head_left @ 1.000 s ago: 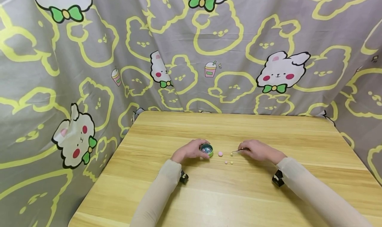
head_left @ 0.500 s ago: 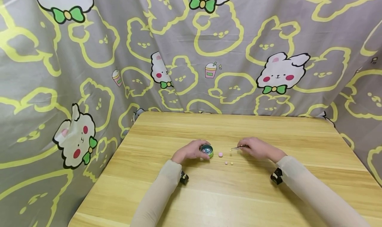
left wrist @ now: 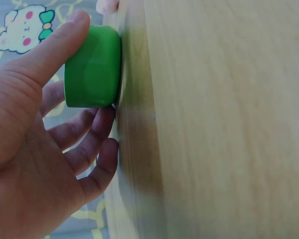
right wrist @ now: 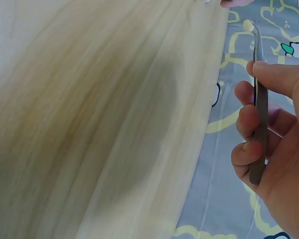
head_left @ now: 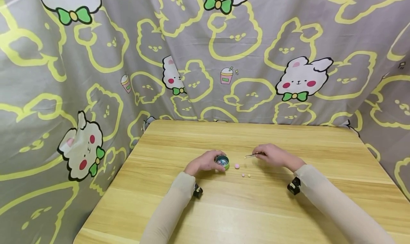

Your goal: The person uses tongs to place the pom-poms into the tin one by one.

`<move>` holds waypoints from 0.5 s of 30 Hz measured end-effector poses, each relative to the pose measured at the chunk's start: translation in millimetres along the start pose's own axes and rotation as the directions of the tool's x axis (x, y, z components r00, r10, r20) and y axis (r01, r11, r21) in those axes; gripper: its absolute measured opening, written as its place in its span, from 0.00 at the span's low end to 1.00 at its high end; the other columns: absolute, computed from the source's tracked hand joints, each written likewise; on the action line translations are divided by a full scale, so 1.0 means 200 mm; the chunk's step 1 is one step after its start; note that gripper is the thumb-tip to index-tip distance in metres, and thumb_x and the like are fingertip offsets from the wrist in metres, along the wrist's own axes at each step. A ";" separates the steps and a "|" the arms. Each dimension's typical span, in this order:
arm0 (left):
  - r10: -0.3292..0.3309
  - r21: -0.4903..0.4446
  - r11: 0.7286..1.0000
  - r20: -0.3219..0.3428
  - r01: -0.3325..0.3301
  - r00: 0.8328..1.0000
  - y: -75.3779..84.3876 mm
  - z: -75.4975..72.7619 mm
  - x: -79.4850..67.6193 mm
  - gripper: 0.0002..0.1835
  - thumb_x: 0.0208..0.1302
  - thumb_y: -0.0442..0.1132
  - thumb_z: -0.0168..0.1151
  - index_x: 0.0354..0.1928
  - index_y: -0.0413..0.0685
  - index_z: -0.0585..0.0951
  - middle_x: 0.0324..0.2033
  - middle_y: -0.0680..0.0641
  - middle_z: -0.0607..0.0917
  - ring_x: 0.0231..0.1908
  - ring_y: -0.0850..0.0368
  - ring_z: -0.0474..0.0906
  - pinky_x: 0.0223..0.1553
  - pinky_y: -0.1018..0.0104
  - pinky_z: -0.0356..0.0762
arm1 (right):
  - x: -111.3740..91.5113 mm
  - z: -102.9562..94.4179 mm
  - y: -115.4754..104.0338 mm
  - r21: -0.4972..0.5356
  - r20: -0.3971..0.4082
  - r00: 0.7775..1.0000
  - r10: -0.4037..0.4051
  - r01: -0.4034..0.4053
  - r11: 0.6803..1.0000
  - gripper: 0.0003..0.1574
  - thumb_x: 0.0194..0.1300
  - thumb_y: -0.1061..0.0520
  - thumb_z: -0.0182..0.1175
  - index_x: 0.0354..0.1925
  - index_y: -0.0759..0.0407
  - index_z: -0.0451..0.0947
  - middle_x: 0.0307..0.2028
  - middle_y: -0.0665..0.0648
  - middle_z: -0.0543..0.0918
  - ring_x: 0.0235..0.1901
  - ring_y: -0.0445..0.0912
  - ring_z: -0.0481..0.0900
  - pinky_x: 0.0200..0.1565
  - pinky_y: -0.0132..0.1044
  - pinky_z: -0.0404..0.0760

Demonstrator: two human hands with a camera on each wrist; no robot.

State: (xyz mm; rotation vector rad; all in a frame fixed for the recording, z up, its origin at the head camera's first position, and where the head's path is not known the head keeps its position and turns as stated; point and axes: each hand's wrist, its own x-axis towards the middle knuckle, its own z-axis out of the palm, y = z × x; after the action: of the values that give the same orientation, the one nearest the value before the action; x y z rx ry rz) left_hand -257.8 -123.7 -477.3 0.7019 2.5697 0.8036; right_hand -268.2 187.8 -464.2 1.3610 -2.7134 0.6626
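My left hand [head_left: 202,161] holds a small round green tin [head_left: 227,166] on the table, thumb on the near side. In the left wrist view the green tin [left wrist: 93,69] shows its smooth outer wall between thumb and fingers. Small bluish and pale pieces lie inside it in the head view. My right hand [head_left: 276,155] grips metal tweezers [head_left: 256,154], their tips pointing toward the tin. In the right wrist view the tweezers [right wrist: 260,119] pinch a small pale yellow bead [right wrist: 248,26], off the table.
Between the hands lie a larger pink ball [head_left: 237,166], a small pink bead [head_left: 243,175] and a small yellow bead [head_left: 249,175]. They rest on the wooden table [head_left: 243,212]. A patterned grey curtain [head_left: 192,105] hangs behind and at both sides.
The right hand has risen and moved slightly left, lifting the yellow bead off the table in the tweezers. The left hand and the tin have stayed in place.
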 end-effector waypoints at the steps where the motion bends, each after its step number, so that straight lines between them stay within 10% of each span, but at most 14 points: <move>1: 0.001 0.001 1.000 -0.001 -0.001 1.000 0.00 0.00 0.00 0.34 0.52 0.50 0.72 0.62 0.52 0.72 0.52 0.52 0.77 0.51 0.58 0.72 0.54 0.64 0.68 | 0.00 0.00 0.00 0.001 -0.003 1.000 -0.005 0.005 1.000 0.08 0.66 0.63 0.57 0.42 0.56 0.80 0.36 0.47 0.80 0.34 0.40 0.76 0.37 0.40 0.75; 15: 0.000 -0.008 1.000 -0.004 0.000 1.000 0.00 0.00 0.00 0.34 0.52 0.50 0.72 0.61 0.51 0.72 0.52 0.52 0.77 0.51 0.58 0.72 0.54 0.64 0.68 | 0.06 -0.04 -0.06 0.002 -0.031 0.999 -0.013 0.013 1.000 0.08 0.65 0.64 0.58 0.42 0.57 0.81 0.35 0.49 0.80 0.32 0.40 0.75 0.36 0.41 0.74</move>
State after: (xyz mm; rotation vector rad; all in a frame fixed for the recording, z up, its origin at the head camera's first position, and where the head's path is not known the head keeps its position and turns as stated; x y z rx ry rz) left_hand -257.6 -123.7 -476.9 0.6983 2.5683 0.8159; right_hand -267.6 175.6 -450.3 1.3559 -2.6784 0.6800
